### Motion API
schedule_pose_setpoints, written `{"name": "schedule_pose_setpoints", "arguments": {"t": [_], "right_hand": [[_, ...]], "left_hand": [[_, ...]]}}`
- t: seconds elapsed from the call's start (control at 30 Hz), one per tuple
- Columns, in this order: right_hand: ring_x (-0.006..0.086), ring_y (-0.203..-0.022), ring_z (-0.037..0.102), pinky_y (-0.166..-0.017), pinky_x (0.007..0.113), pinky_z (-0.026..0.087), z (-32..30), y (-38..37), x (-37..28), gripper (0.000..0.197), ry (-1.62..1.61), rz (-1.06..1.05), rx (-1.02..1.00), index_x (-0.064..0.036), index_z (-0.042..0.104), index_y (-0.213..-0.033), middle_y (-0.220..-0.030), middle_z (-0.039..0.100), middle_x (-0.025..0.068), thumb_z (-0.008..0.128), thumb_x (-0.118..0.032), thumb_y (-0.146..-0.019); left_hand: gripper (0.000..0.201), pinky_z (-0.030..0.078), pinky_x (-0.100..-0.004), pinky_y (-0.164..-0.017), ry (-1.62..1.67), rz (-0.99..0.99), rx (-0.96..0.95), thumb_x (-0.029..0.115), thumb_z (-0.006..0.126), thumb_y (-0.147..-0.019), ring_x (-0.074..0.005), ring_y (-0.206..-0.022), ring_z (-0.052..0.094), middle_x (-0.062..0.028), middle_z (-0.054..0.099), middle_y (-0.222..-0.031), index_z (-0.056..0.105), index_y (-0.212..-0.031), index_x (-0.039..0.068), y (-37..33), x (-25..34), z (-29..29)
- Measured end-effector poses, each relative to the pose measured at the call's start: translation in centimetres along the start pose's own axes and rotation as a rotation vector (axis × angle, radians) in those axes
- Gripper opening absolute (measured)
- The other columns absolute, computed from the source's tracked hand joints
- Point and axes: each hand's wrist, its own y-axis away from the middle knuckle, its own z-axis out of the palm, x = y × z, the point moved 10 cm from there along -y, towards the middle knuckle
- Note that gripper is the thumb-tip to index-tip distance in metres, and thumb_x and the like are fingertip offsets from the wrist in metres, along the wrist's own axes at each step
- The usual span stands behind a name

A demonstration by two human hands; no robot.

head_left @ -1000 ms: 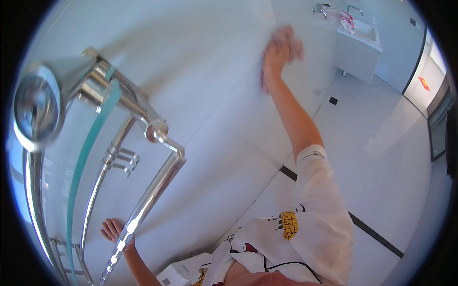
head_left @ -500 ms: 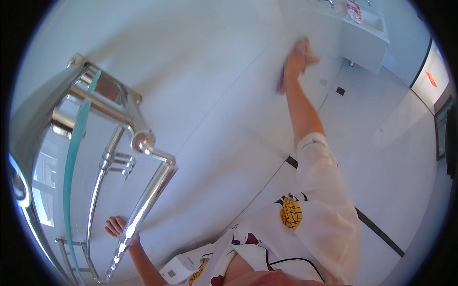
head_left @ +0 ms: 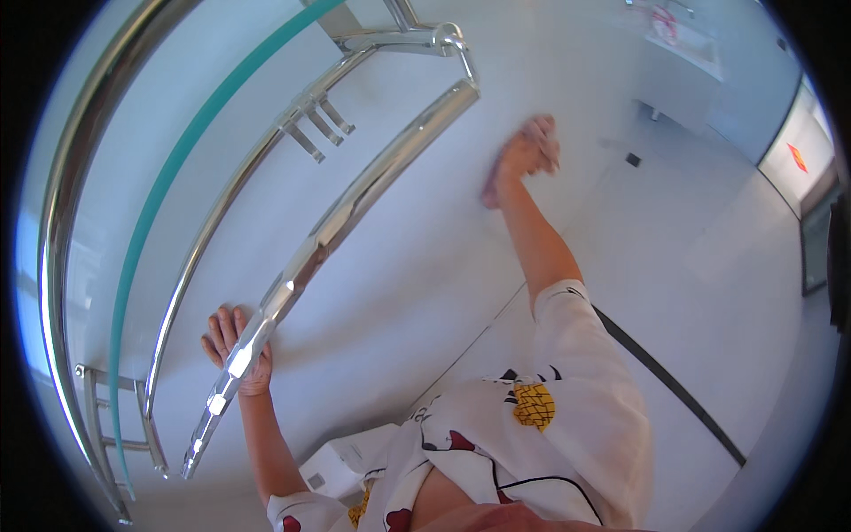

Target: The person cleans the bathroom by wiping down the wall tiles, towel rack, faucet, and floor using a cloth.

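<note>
My left hand (head_left: 239, 348) lies with its fingers stretched out against the pale, glossy wall (head_left: 381, 275). A thick chrome bar (head_left: 341, 217) of a wall-mounted towel rack passes in front of part of it. My right hand (head_left: 526, 152) is further up and to the right, close to the same wall. Motion smears its fingers, and a dull reddish patch shows beside its lower left edge; whether that is an object or a reflection I cannot tell. The rack also has a teal glass shelf (head_left: 182, 164) and a thin rail with small hooks (head_left: 315, 129).
At the upper right stands a white washbasin (head_left: 683, 75) with a pink-and-white item (head_left: 663, 25) on it. A dark square drain (head_left: 633, 160) and a dark strip (head_left: 674, 390) mark the pale floor. Low by my left arm is a white box-like thing (head_left: 332, 468).
My view has shifted, and the rack appears larger and further right. My left hand is higher in the picture; my right hand has come down and left along the wall.
</note>
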Motion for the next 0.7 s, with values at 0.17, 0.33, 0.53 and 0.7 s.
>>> {"name": "schedule_pose_setpoints", "arguments": {"t": [0.17,0.33,0.53,0.7], "right_hand": [[0.0291,-0.118,0.038,-0.099,0.036,0.032,5.9,5.8,-10.2,0.042,0.193,-0.079,-0.299,-0.0013,0.038,-0.125,-0.128,0.038,0.0179,0.042,-0.025,-0.091],[0.0392,-0.127,0.031,-0.103,0.044,0.03,5.7,22.6,-20.2,0.058,0.259,-0.317,-0.546,-0.0047,0.036,-0.133,-0.138,0.027,0.0224,0.058,-0.023,-0.081],[0.0423,-0.123,0.034,-0.103,0.05,0.029,3.0,44.3,-21.1,0.06,0.305,-0.641,-0.982,-0.0034,0.041,-0.129,-0.132,0.035,0.0206,0.064,-0.024,-0.077],[0.0234,-0.123,0.04,-0.103,0.033,0.035,3.5,51.2,-22.0,0.049,-0.467,0.216,-1.468,-0.0117,0.037,-0.134,-0.132,0.041,0.0102,0.053,-0.026,-0.09]], "left_hand": [[0.046,0.015,-0.0476,-0.111,0.09,0.004,0.044,0.023,0.045,-0.091,-0.0284,-0.133,0.035,-0.0093,0.041,-0.141,0.045,-0.136,0.014,-1.2,-0.1,-0.5],[0.044,0.017,-0.0505,-0.108,0.319,-0.056,-0.047,0.014,0.049,-0.088,-0.0277,-0.131,0.037,-0.0082,0.042,-0.14,0.046,-0.133,0.013,-0.7,-0.7,0.9],[0.047,0.03,-0.0458,-0.104,0.538,0.083,-0.023,0.018,0.051,-0.088,-0.0306,-0.121,0.044,-0.0152,0.048,-0.13,0.045,-0.133,0.004,-2.3,2.5,-2.9],[0.048,0.029,-0.0468,-0.105,0.688,-0.089,-0.044,0.01,0.053,-0.086,-0.0385,-0.125,0.039,-0.0224,0.038,-0.136,0.042,-0.132,-0.001,5.1,2.3,-3.6]]}}
